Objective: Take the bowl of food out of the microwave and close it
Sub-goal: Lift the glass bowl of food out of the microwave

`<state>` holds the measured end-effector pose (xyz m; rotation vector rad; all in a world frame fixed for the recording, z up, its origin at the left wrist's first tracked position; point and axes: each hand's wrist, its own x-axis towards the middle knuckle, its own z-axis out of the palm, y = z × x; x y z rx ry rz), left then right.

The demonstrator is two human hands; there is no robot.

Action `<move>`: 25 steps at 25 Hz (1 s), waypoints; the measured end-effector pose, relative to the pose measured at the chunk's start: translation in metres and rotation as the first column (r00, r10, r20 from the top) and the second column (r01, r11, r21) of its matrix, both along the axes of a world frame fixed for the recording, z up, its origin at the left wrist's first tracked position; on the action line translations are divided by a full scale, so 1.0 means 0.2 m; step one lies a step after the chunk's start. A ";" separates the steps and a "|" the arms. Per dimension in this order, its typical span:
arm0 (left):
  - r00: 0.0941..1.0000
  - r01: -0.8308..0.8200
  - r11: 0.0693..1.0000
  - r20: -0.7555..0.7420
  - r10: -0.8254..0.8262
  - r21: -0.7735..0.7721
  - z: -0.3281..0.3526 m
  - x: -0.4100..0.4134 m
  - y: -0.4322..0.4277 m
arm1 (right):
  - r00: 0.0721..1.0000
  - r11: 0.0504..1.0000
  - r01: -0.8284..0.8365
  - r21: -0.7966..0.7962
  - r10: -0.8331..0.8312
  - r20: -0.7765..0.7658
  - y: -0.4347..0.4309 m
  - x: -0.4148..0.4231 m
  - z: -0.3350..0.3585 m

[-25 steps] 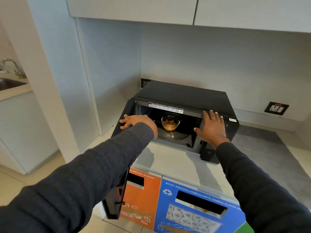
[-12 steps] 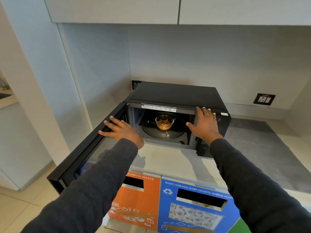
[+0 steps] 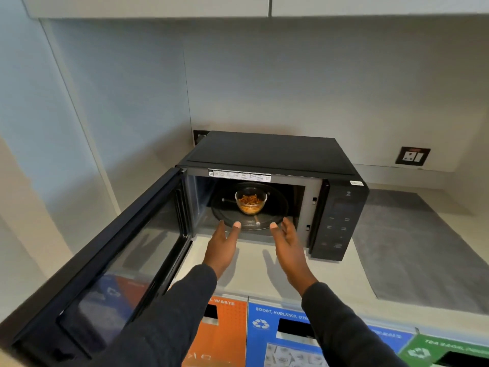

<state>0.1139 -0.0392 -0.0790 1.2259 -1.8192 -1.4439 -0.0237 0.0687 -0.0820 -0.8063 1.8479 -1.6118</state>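
The black microwave [image 3: 267, 165] stands on the pale counter [image 3: 254, 263] with its door [image 3: 111, 258] swung wide to the left of the cavity. Inside the cavity, a clear glass bowl of food [image 3: 250, 201] sits upright near the middle of the round turntable [image 3: 250, 207]. Both hands reach toward the mouth of the microwave, palms turned inward and facing each other, each empty with fingers loosely extended. The left hand [image 3: 221, 247] is at the front left of the opening, the right hand [image 3: 288, 243] at the front right. The bowl lies deeper inside the microwave than the fingertips, between the two hands and apart from both. Coloured bins [image 3: 277, 335] front the counter below the microwave.
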 end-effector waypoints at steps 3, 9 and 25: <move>0.988 -0.033 0.999 -0.149 0.038 0.034 -0.08 -0.13 -0.17 | 0.992 0.999 0.026 -0.035 -0.021 0.124 -0.14 -0.05 -0.10; 0.907 -0.042 0.974 -0.399 0.131 0.224 -0.25 -0.35 -0.44 | 0.944 0.987 0.089 -0.135 -0.040 0.327 -0.42 -0.19 -0.29; 0.723 0.017 0.900 -0.627 0.289 0.435 -0.29 -0.73 -0.82 | 0.818 0.927 0.178 -0.329 0.047 0.573 -0.90 -0.44 -0.25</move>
